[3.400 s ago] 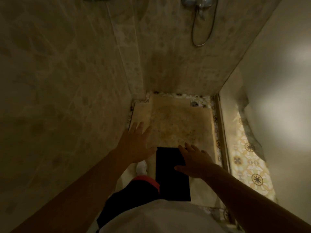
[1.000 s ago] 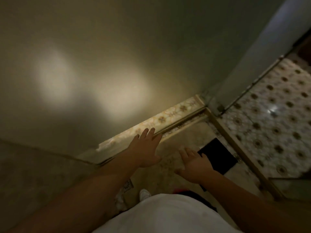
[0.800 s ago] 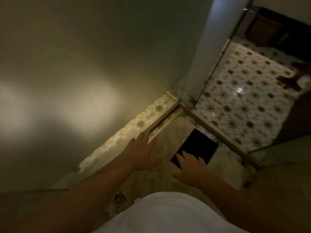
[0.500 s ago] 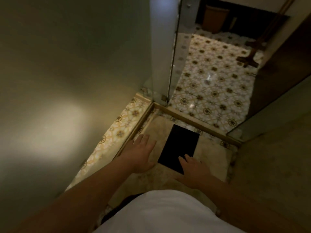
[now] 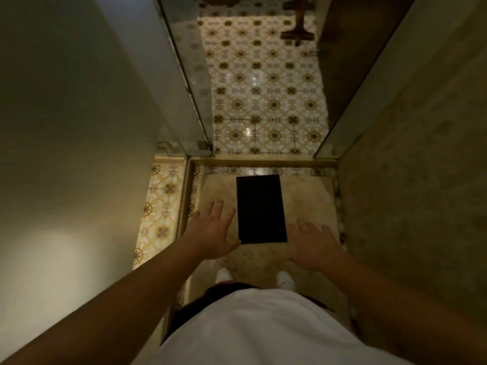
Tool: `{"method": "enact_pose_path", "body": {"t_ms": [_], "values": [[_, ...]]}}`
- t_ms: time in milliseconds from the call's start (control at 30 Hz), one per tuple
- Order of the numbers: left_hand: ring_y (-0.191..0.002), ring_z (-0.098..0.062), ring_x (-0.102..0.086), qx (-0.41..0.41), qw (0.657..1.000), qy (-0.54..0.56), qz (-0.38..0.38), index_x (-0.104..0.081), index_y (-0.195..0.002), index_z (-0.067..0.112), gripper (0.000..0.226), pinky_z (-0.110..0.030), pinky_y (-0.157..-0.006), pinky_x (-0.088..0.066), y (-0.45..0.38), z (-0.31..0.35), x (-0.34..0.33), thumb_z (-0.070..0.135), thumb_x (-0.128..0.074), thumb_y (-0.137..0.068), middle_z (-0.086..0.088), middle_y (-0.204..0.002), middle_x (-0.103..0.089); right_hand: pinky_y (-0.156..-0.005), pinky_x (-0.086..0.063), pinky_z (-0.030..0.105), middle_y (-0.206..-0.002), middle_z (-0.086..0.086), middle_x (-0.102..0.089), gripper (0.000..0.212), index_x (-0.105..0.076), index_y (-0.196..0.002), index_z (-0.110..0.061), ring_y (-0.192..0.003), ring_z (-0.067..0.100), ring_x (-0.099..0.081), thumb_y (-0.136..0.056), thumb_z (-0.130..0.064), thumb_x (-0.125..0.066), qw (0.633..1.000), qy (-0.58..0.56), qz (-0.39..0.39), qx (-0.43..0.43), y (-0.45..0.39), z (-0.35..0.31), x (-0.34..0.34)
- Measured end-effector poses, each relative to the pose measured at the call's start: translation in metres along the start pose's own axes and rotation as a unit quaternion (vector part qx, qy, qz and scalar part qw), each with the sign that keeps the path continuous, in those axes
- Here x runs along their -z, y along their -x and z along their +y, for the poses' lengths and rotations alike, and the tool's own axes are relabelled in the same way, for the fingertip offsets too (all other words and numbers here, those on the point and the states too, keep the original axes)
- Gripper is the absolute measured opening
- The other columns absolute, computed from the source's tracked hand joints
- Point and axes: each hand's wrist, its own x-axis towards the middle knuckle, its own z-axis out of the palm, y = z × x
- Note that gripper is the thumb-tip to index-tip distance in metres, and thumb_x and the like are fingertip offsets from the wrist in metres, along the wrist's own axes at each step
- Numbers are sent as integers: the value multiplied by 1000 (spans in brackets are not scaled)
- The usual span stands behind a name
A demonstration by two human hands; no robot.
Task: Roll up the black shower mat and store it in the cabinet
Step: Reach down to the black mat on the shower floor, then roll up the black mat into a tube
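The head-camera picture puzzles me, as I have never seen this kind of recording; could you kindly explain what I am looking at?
There is no machine here: a person wears one wide-angle camera on the head, looking forward and down, so you see their own arms and white shirt. They stand on the beige shower floor, white shoes below. A black shower mat lies flat and unrolled ahead of them, near the threshold to the patterned tile floor. The left hand and right hand are spread open on either side of the mat, holding nothing. Whether they touch it cannot be told.
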Motion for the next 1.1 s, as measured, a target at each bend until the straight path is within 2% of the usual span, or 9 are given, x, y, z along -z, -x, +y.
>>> {"method": "enact_pose_path", "body": {"t_ms": [200,367,567,767,900,967,1100], "values": [[-148,-31,1,-38,998,-27,-40,-6,-152,28,90,-54,-115,-16,-30,-29,2,74,-36,-81,-10,-162,1,-104,-29,51,-157,8,-21,90,-11,-150,-22,-135,26,-32,-81,-70,-46,997,-53,-23,-45,-6,-13,3],[-148,-32,1,-42,997,-22,-53,-8,-152,27,89,-55,-115,-15,-46,-24,-8,75,-32,-81,-10,-162,0,-88,-40,41,-142,7,-42,70,-30,-141,-21,-118,26,-49,-85,-60,-48,998,-58,26,-21,-14,-12,4],[-148,-32,-2,-13,997,12,-79,-11,-152,27,84,-55,-113,-18,-81,-8,-58,71,-34,-84,-11,-162,-3,-90,-41,43,-146,7,-40,69,-29,-142,-22,-120,26,-49,-86,-58,-48,998,-54,-6,10,-51,14,-28],[-147,-33,-4,51,982,119,-141,-15,-152,26,81,-55,-115,-19,-167,-1,-170,68,-39,-87,-12,-162,-6,-94,-39,44,-146,5,-40,70,-32,-140,-21,-123,26,-47,-85,-59,-49,996,-61,-49,36,-157,33,-128],[-148,-33,-4,66,975,136,-161,-17,-152,25,81,-56,-114,-19,-237,-5,-265,69,-37,-87,-12,-162,-6,-93,-39,45,-145,6,-40,72,-32,-141,-20,-120,30,-49,-84,-55,-55,994,-75,-76,34,-238,39,-218],[-147,-34,-8,93,970,155,-161,-19,-152,24,81,-56,-114,-21,-276,-12,-313,69,-38,-87,-13,-161,-10,-94,-41,45,-147,7,-38,72,-32,-142,-18,-122,31,-48,-84,-53,-57,993,-76,-79,38,-278,43,-269],[-140,-38,-27,121,966,174,-145,-27,-149,18,81,-53,-109,-31,-348,-24,-406,69,-39,-87,-18,-154,-27,-97,-42,48,-157,9,-23,71,-32,-142,-17,-129,34,-41,-84,-49,-60,994,-64,-83,35,-348,51,-362]]}}
